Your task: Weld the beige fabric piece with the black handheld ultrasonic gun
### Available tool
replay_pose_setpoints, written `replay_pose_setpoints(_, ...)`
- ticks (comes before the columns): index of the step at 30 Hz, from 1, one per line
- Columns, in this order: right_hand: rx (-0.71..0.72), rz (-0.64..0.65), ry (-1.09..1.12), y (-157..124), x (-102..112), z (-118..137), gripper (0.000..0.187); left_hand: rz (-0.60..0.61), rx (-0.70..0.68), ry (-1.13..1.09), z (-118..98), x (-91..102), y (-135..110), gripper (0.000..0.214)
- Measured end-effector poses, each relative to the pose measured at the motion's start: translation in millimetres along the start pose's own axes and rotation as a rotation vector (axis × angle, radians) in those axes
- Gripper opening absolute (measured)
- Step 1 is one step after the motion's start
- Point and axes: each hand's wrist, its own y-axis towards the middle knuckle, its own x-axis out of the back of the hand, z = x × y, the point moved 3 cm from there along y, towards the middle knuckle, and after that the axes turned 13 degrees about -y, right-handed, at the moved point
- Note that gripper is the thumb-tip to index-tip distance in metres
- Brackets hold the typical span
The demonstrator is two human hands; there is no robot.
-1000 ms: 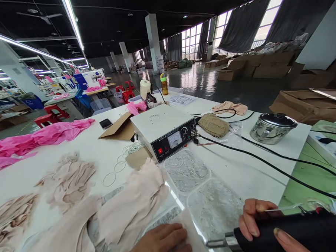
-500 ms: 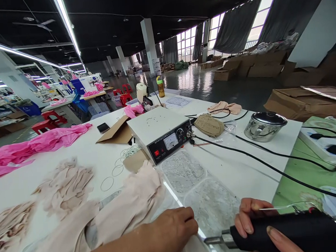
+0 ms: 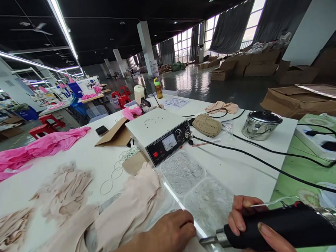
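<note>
My right hand (image 3: 248, 221) is wrapped round a thick black hand tool (image 3: 278, 229) with a metal tip that points left, low at the front edge of the white table (image 3: 239, 167). A black cable (image 3: 258, 161) runs from it to a white control box (image 3: 159, 133) with a dial and a red switch. My left hand (image 3: 168, 235) rests knuckles up, fingers curled, on pale pink fabric (image 3: 127, 209) just left of the tool's tip. What its fingers hold is hidden.
Clear plastic trays (image 3: 195, 188) of small parts lie ahead of my hands. Beige fabric heaps (image 3: 62, 190), thin rings (image 3: 109, 182), pink cloth (image 3: 41, 146), cardboard (image 3: 114, 134), a phone (image 3: 101, 130) and a steel pot (image 3: 258, 124) lie around. Green matting (image 3: 306, 172) borders the right.
My left hand has lifted from lying flat and curled up, moving slightly right toward the tool's tip. The right hand with the tool has edged left. The view tilted slightly.
</note>
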Motion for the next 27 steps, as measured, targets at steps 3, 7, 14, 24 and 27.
replay_pose_setpoints(3, -0.011, 0.018, 0.009, 1.1, 1.0, -2.8, 0.020, -0.074, -0.015, -0.027, 0.1, -1.2, -3.1, 0.016)
replay_pose_setpoints(7, 0.001, 0.021, 0.005, 2.9, -1.3, -2.9, 0.021, -0.101, 0.012, -0.071, -0.1, -1.1, -6.7, 0.017)
replay_pose_setpoints(14, 0.022, -0.028, 0.014, 6.7, -9.7, -1.3, 0.021, -0.134, 0.032, -0.106, -0.6, -0.9, -8.0, 0.018)
replay_pose_setpoints(24, 0.026, 0.005, 0.029, 5.5, -15.0, -19.4, 0.018, -0.302, -0.103, 0.080, 5.0, -2.5, -25.4, 0.016)
replay_pose_setpoints(27, -0.010, 0.042, 0.010, 6.8, -11.7, -26.0, 0.017, -0.316, -0.107, 0.114, 7.4, -4.9, -30.8, 0.015)
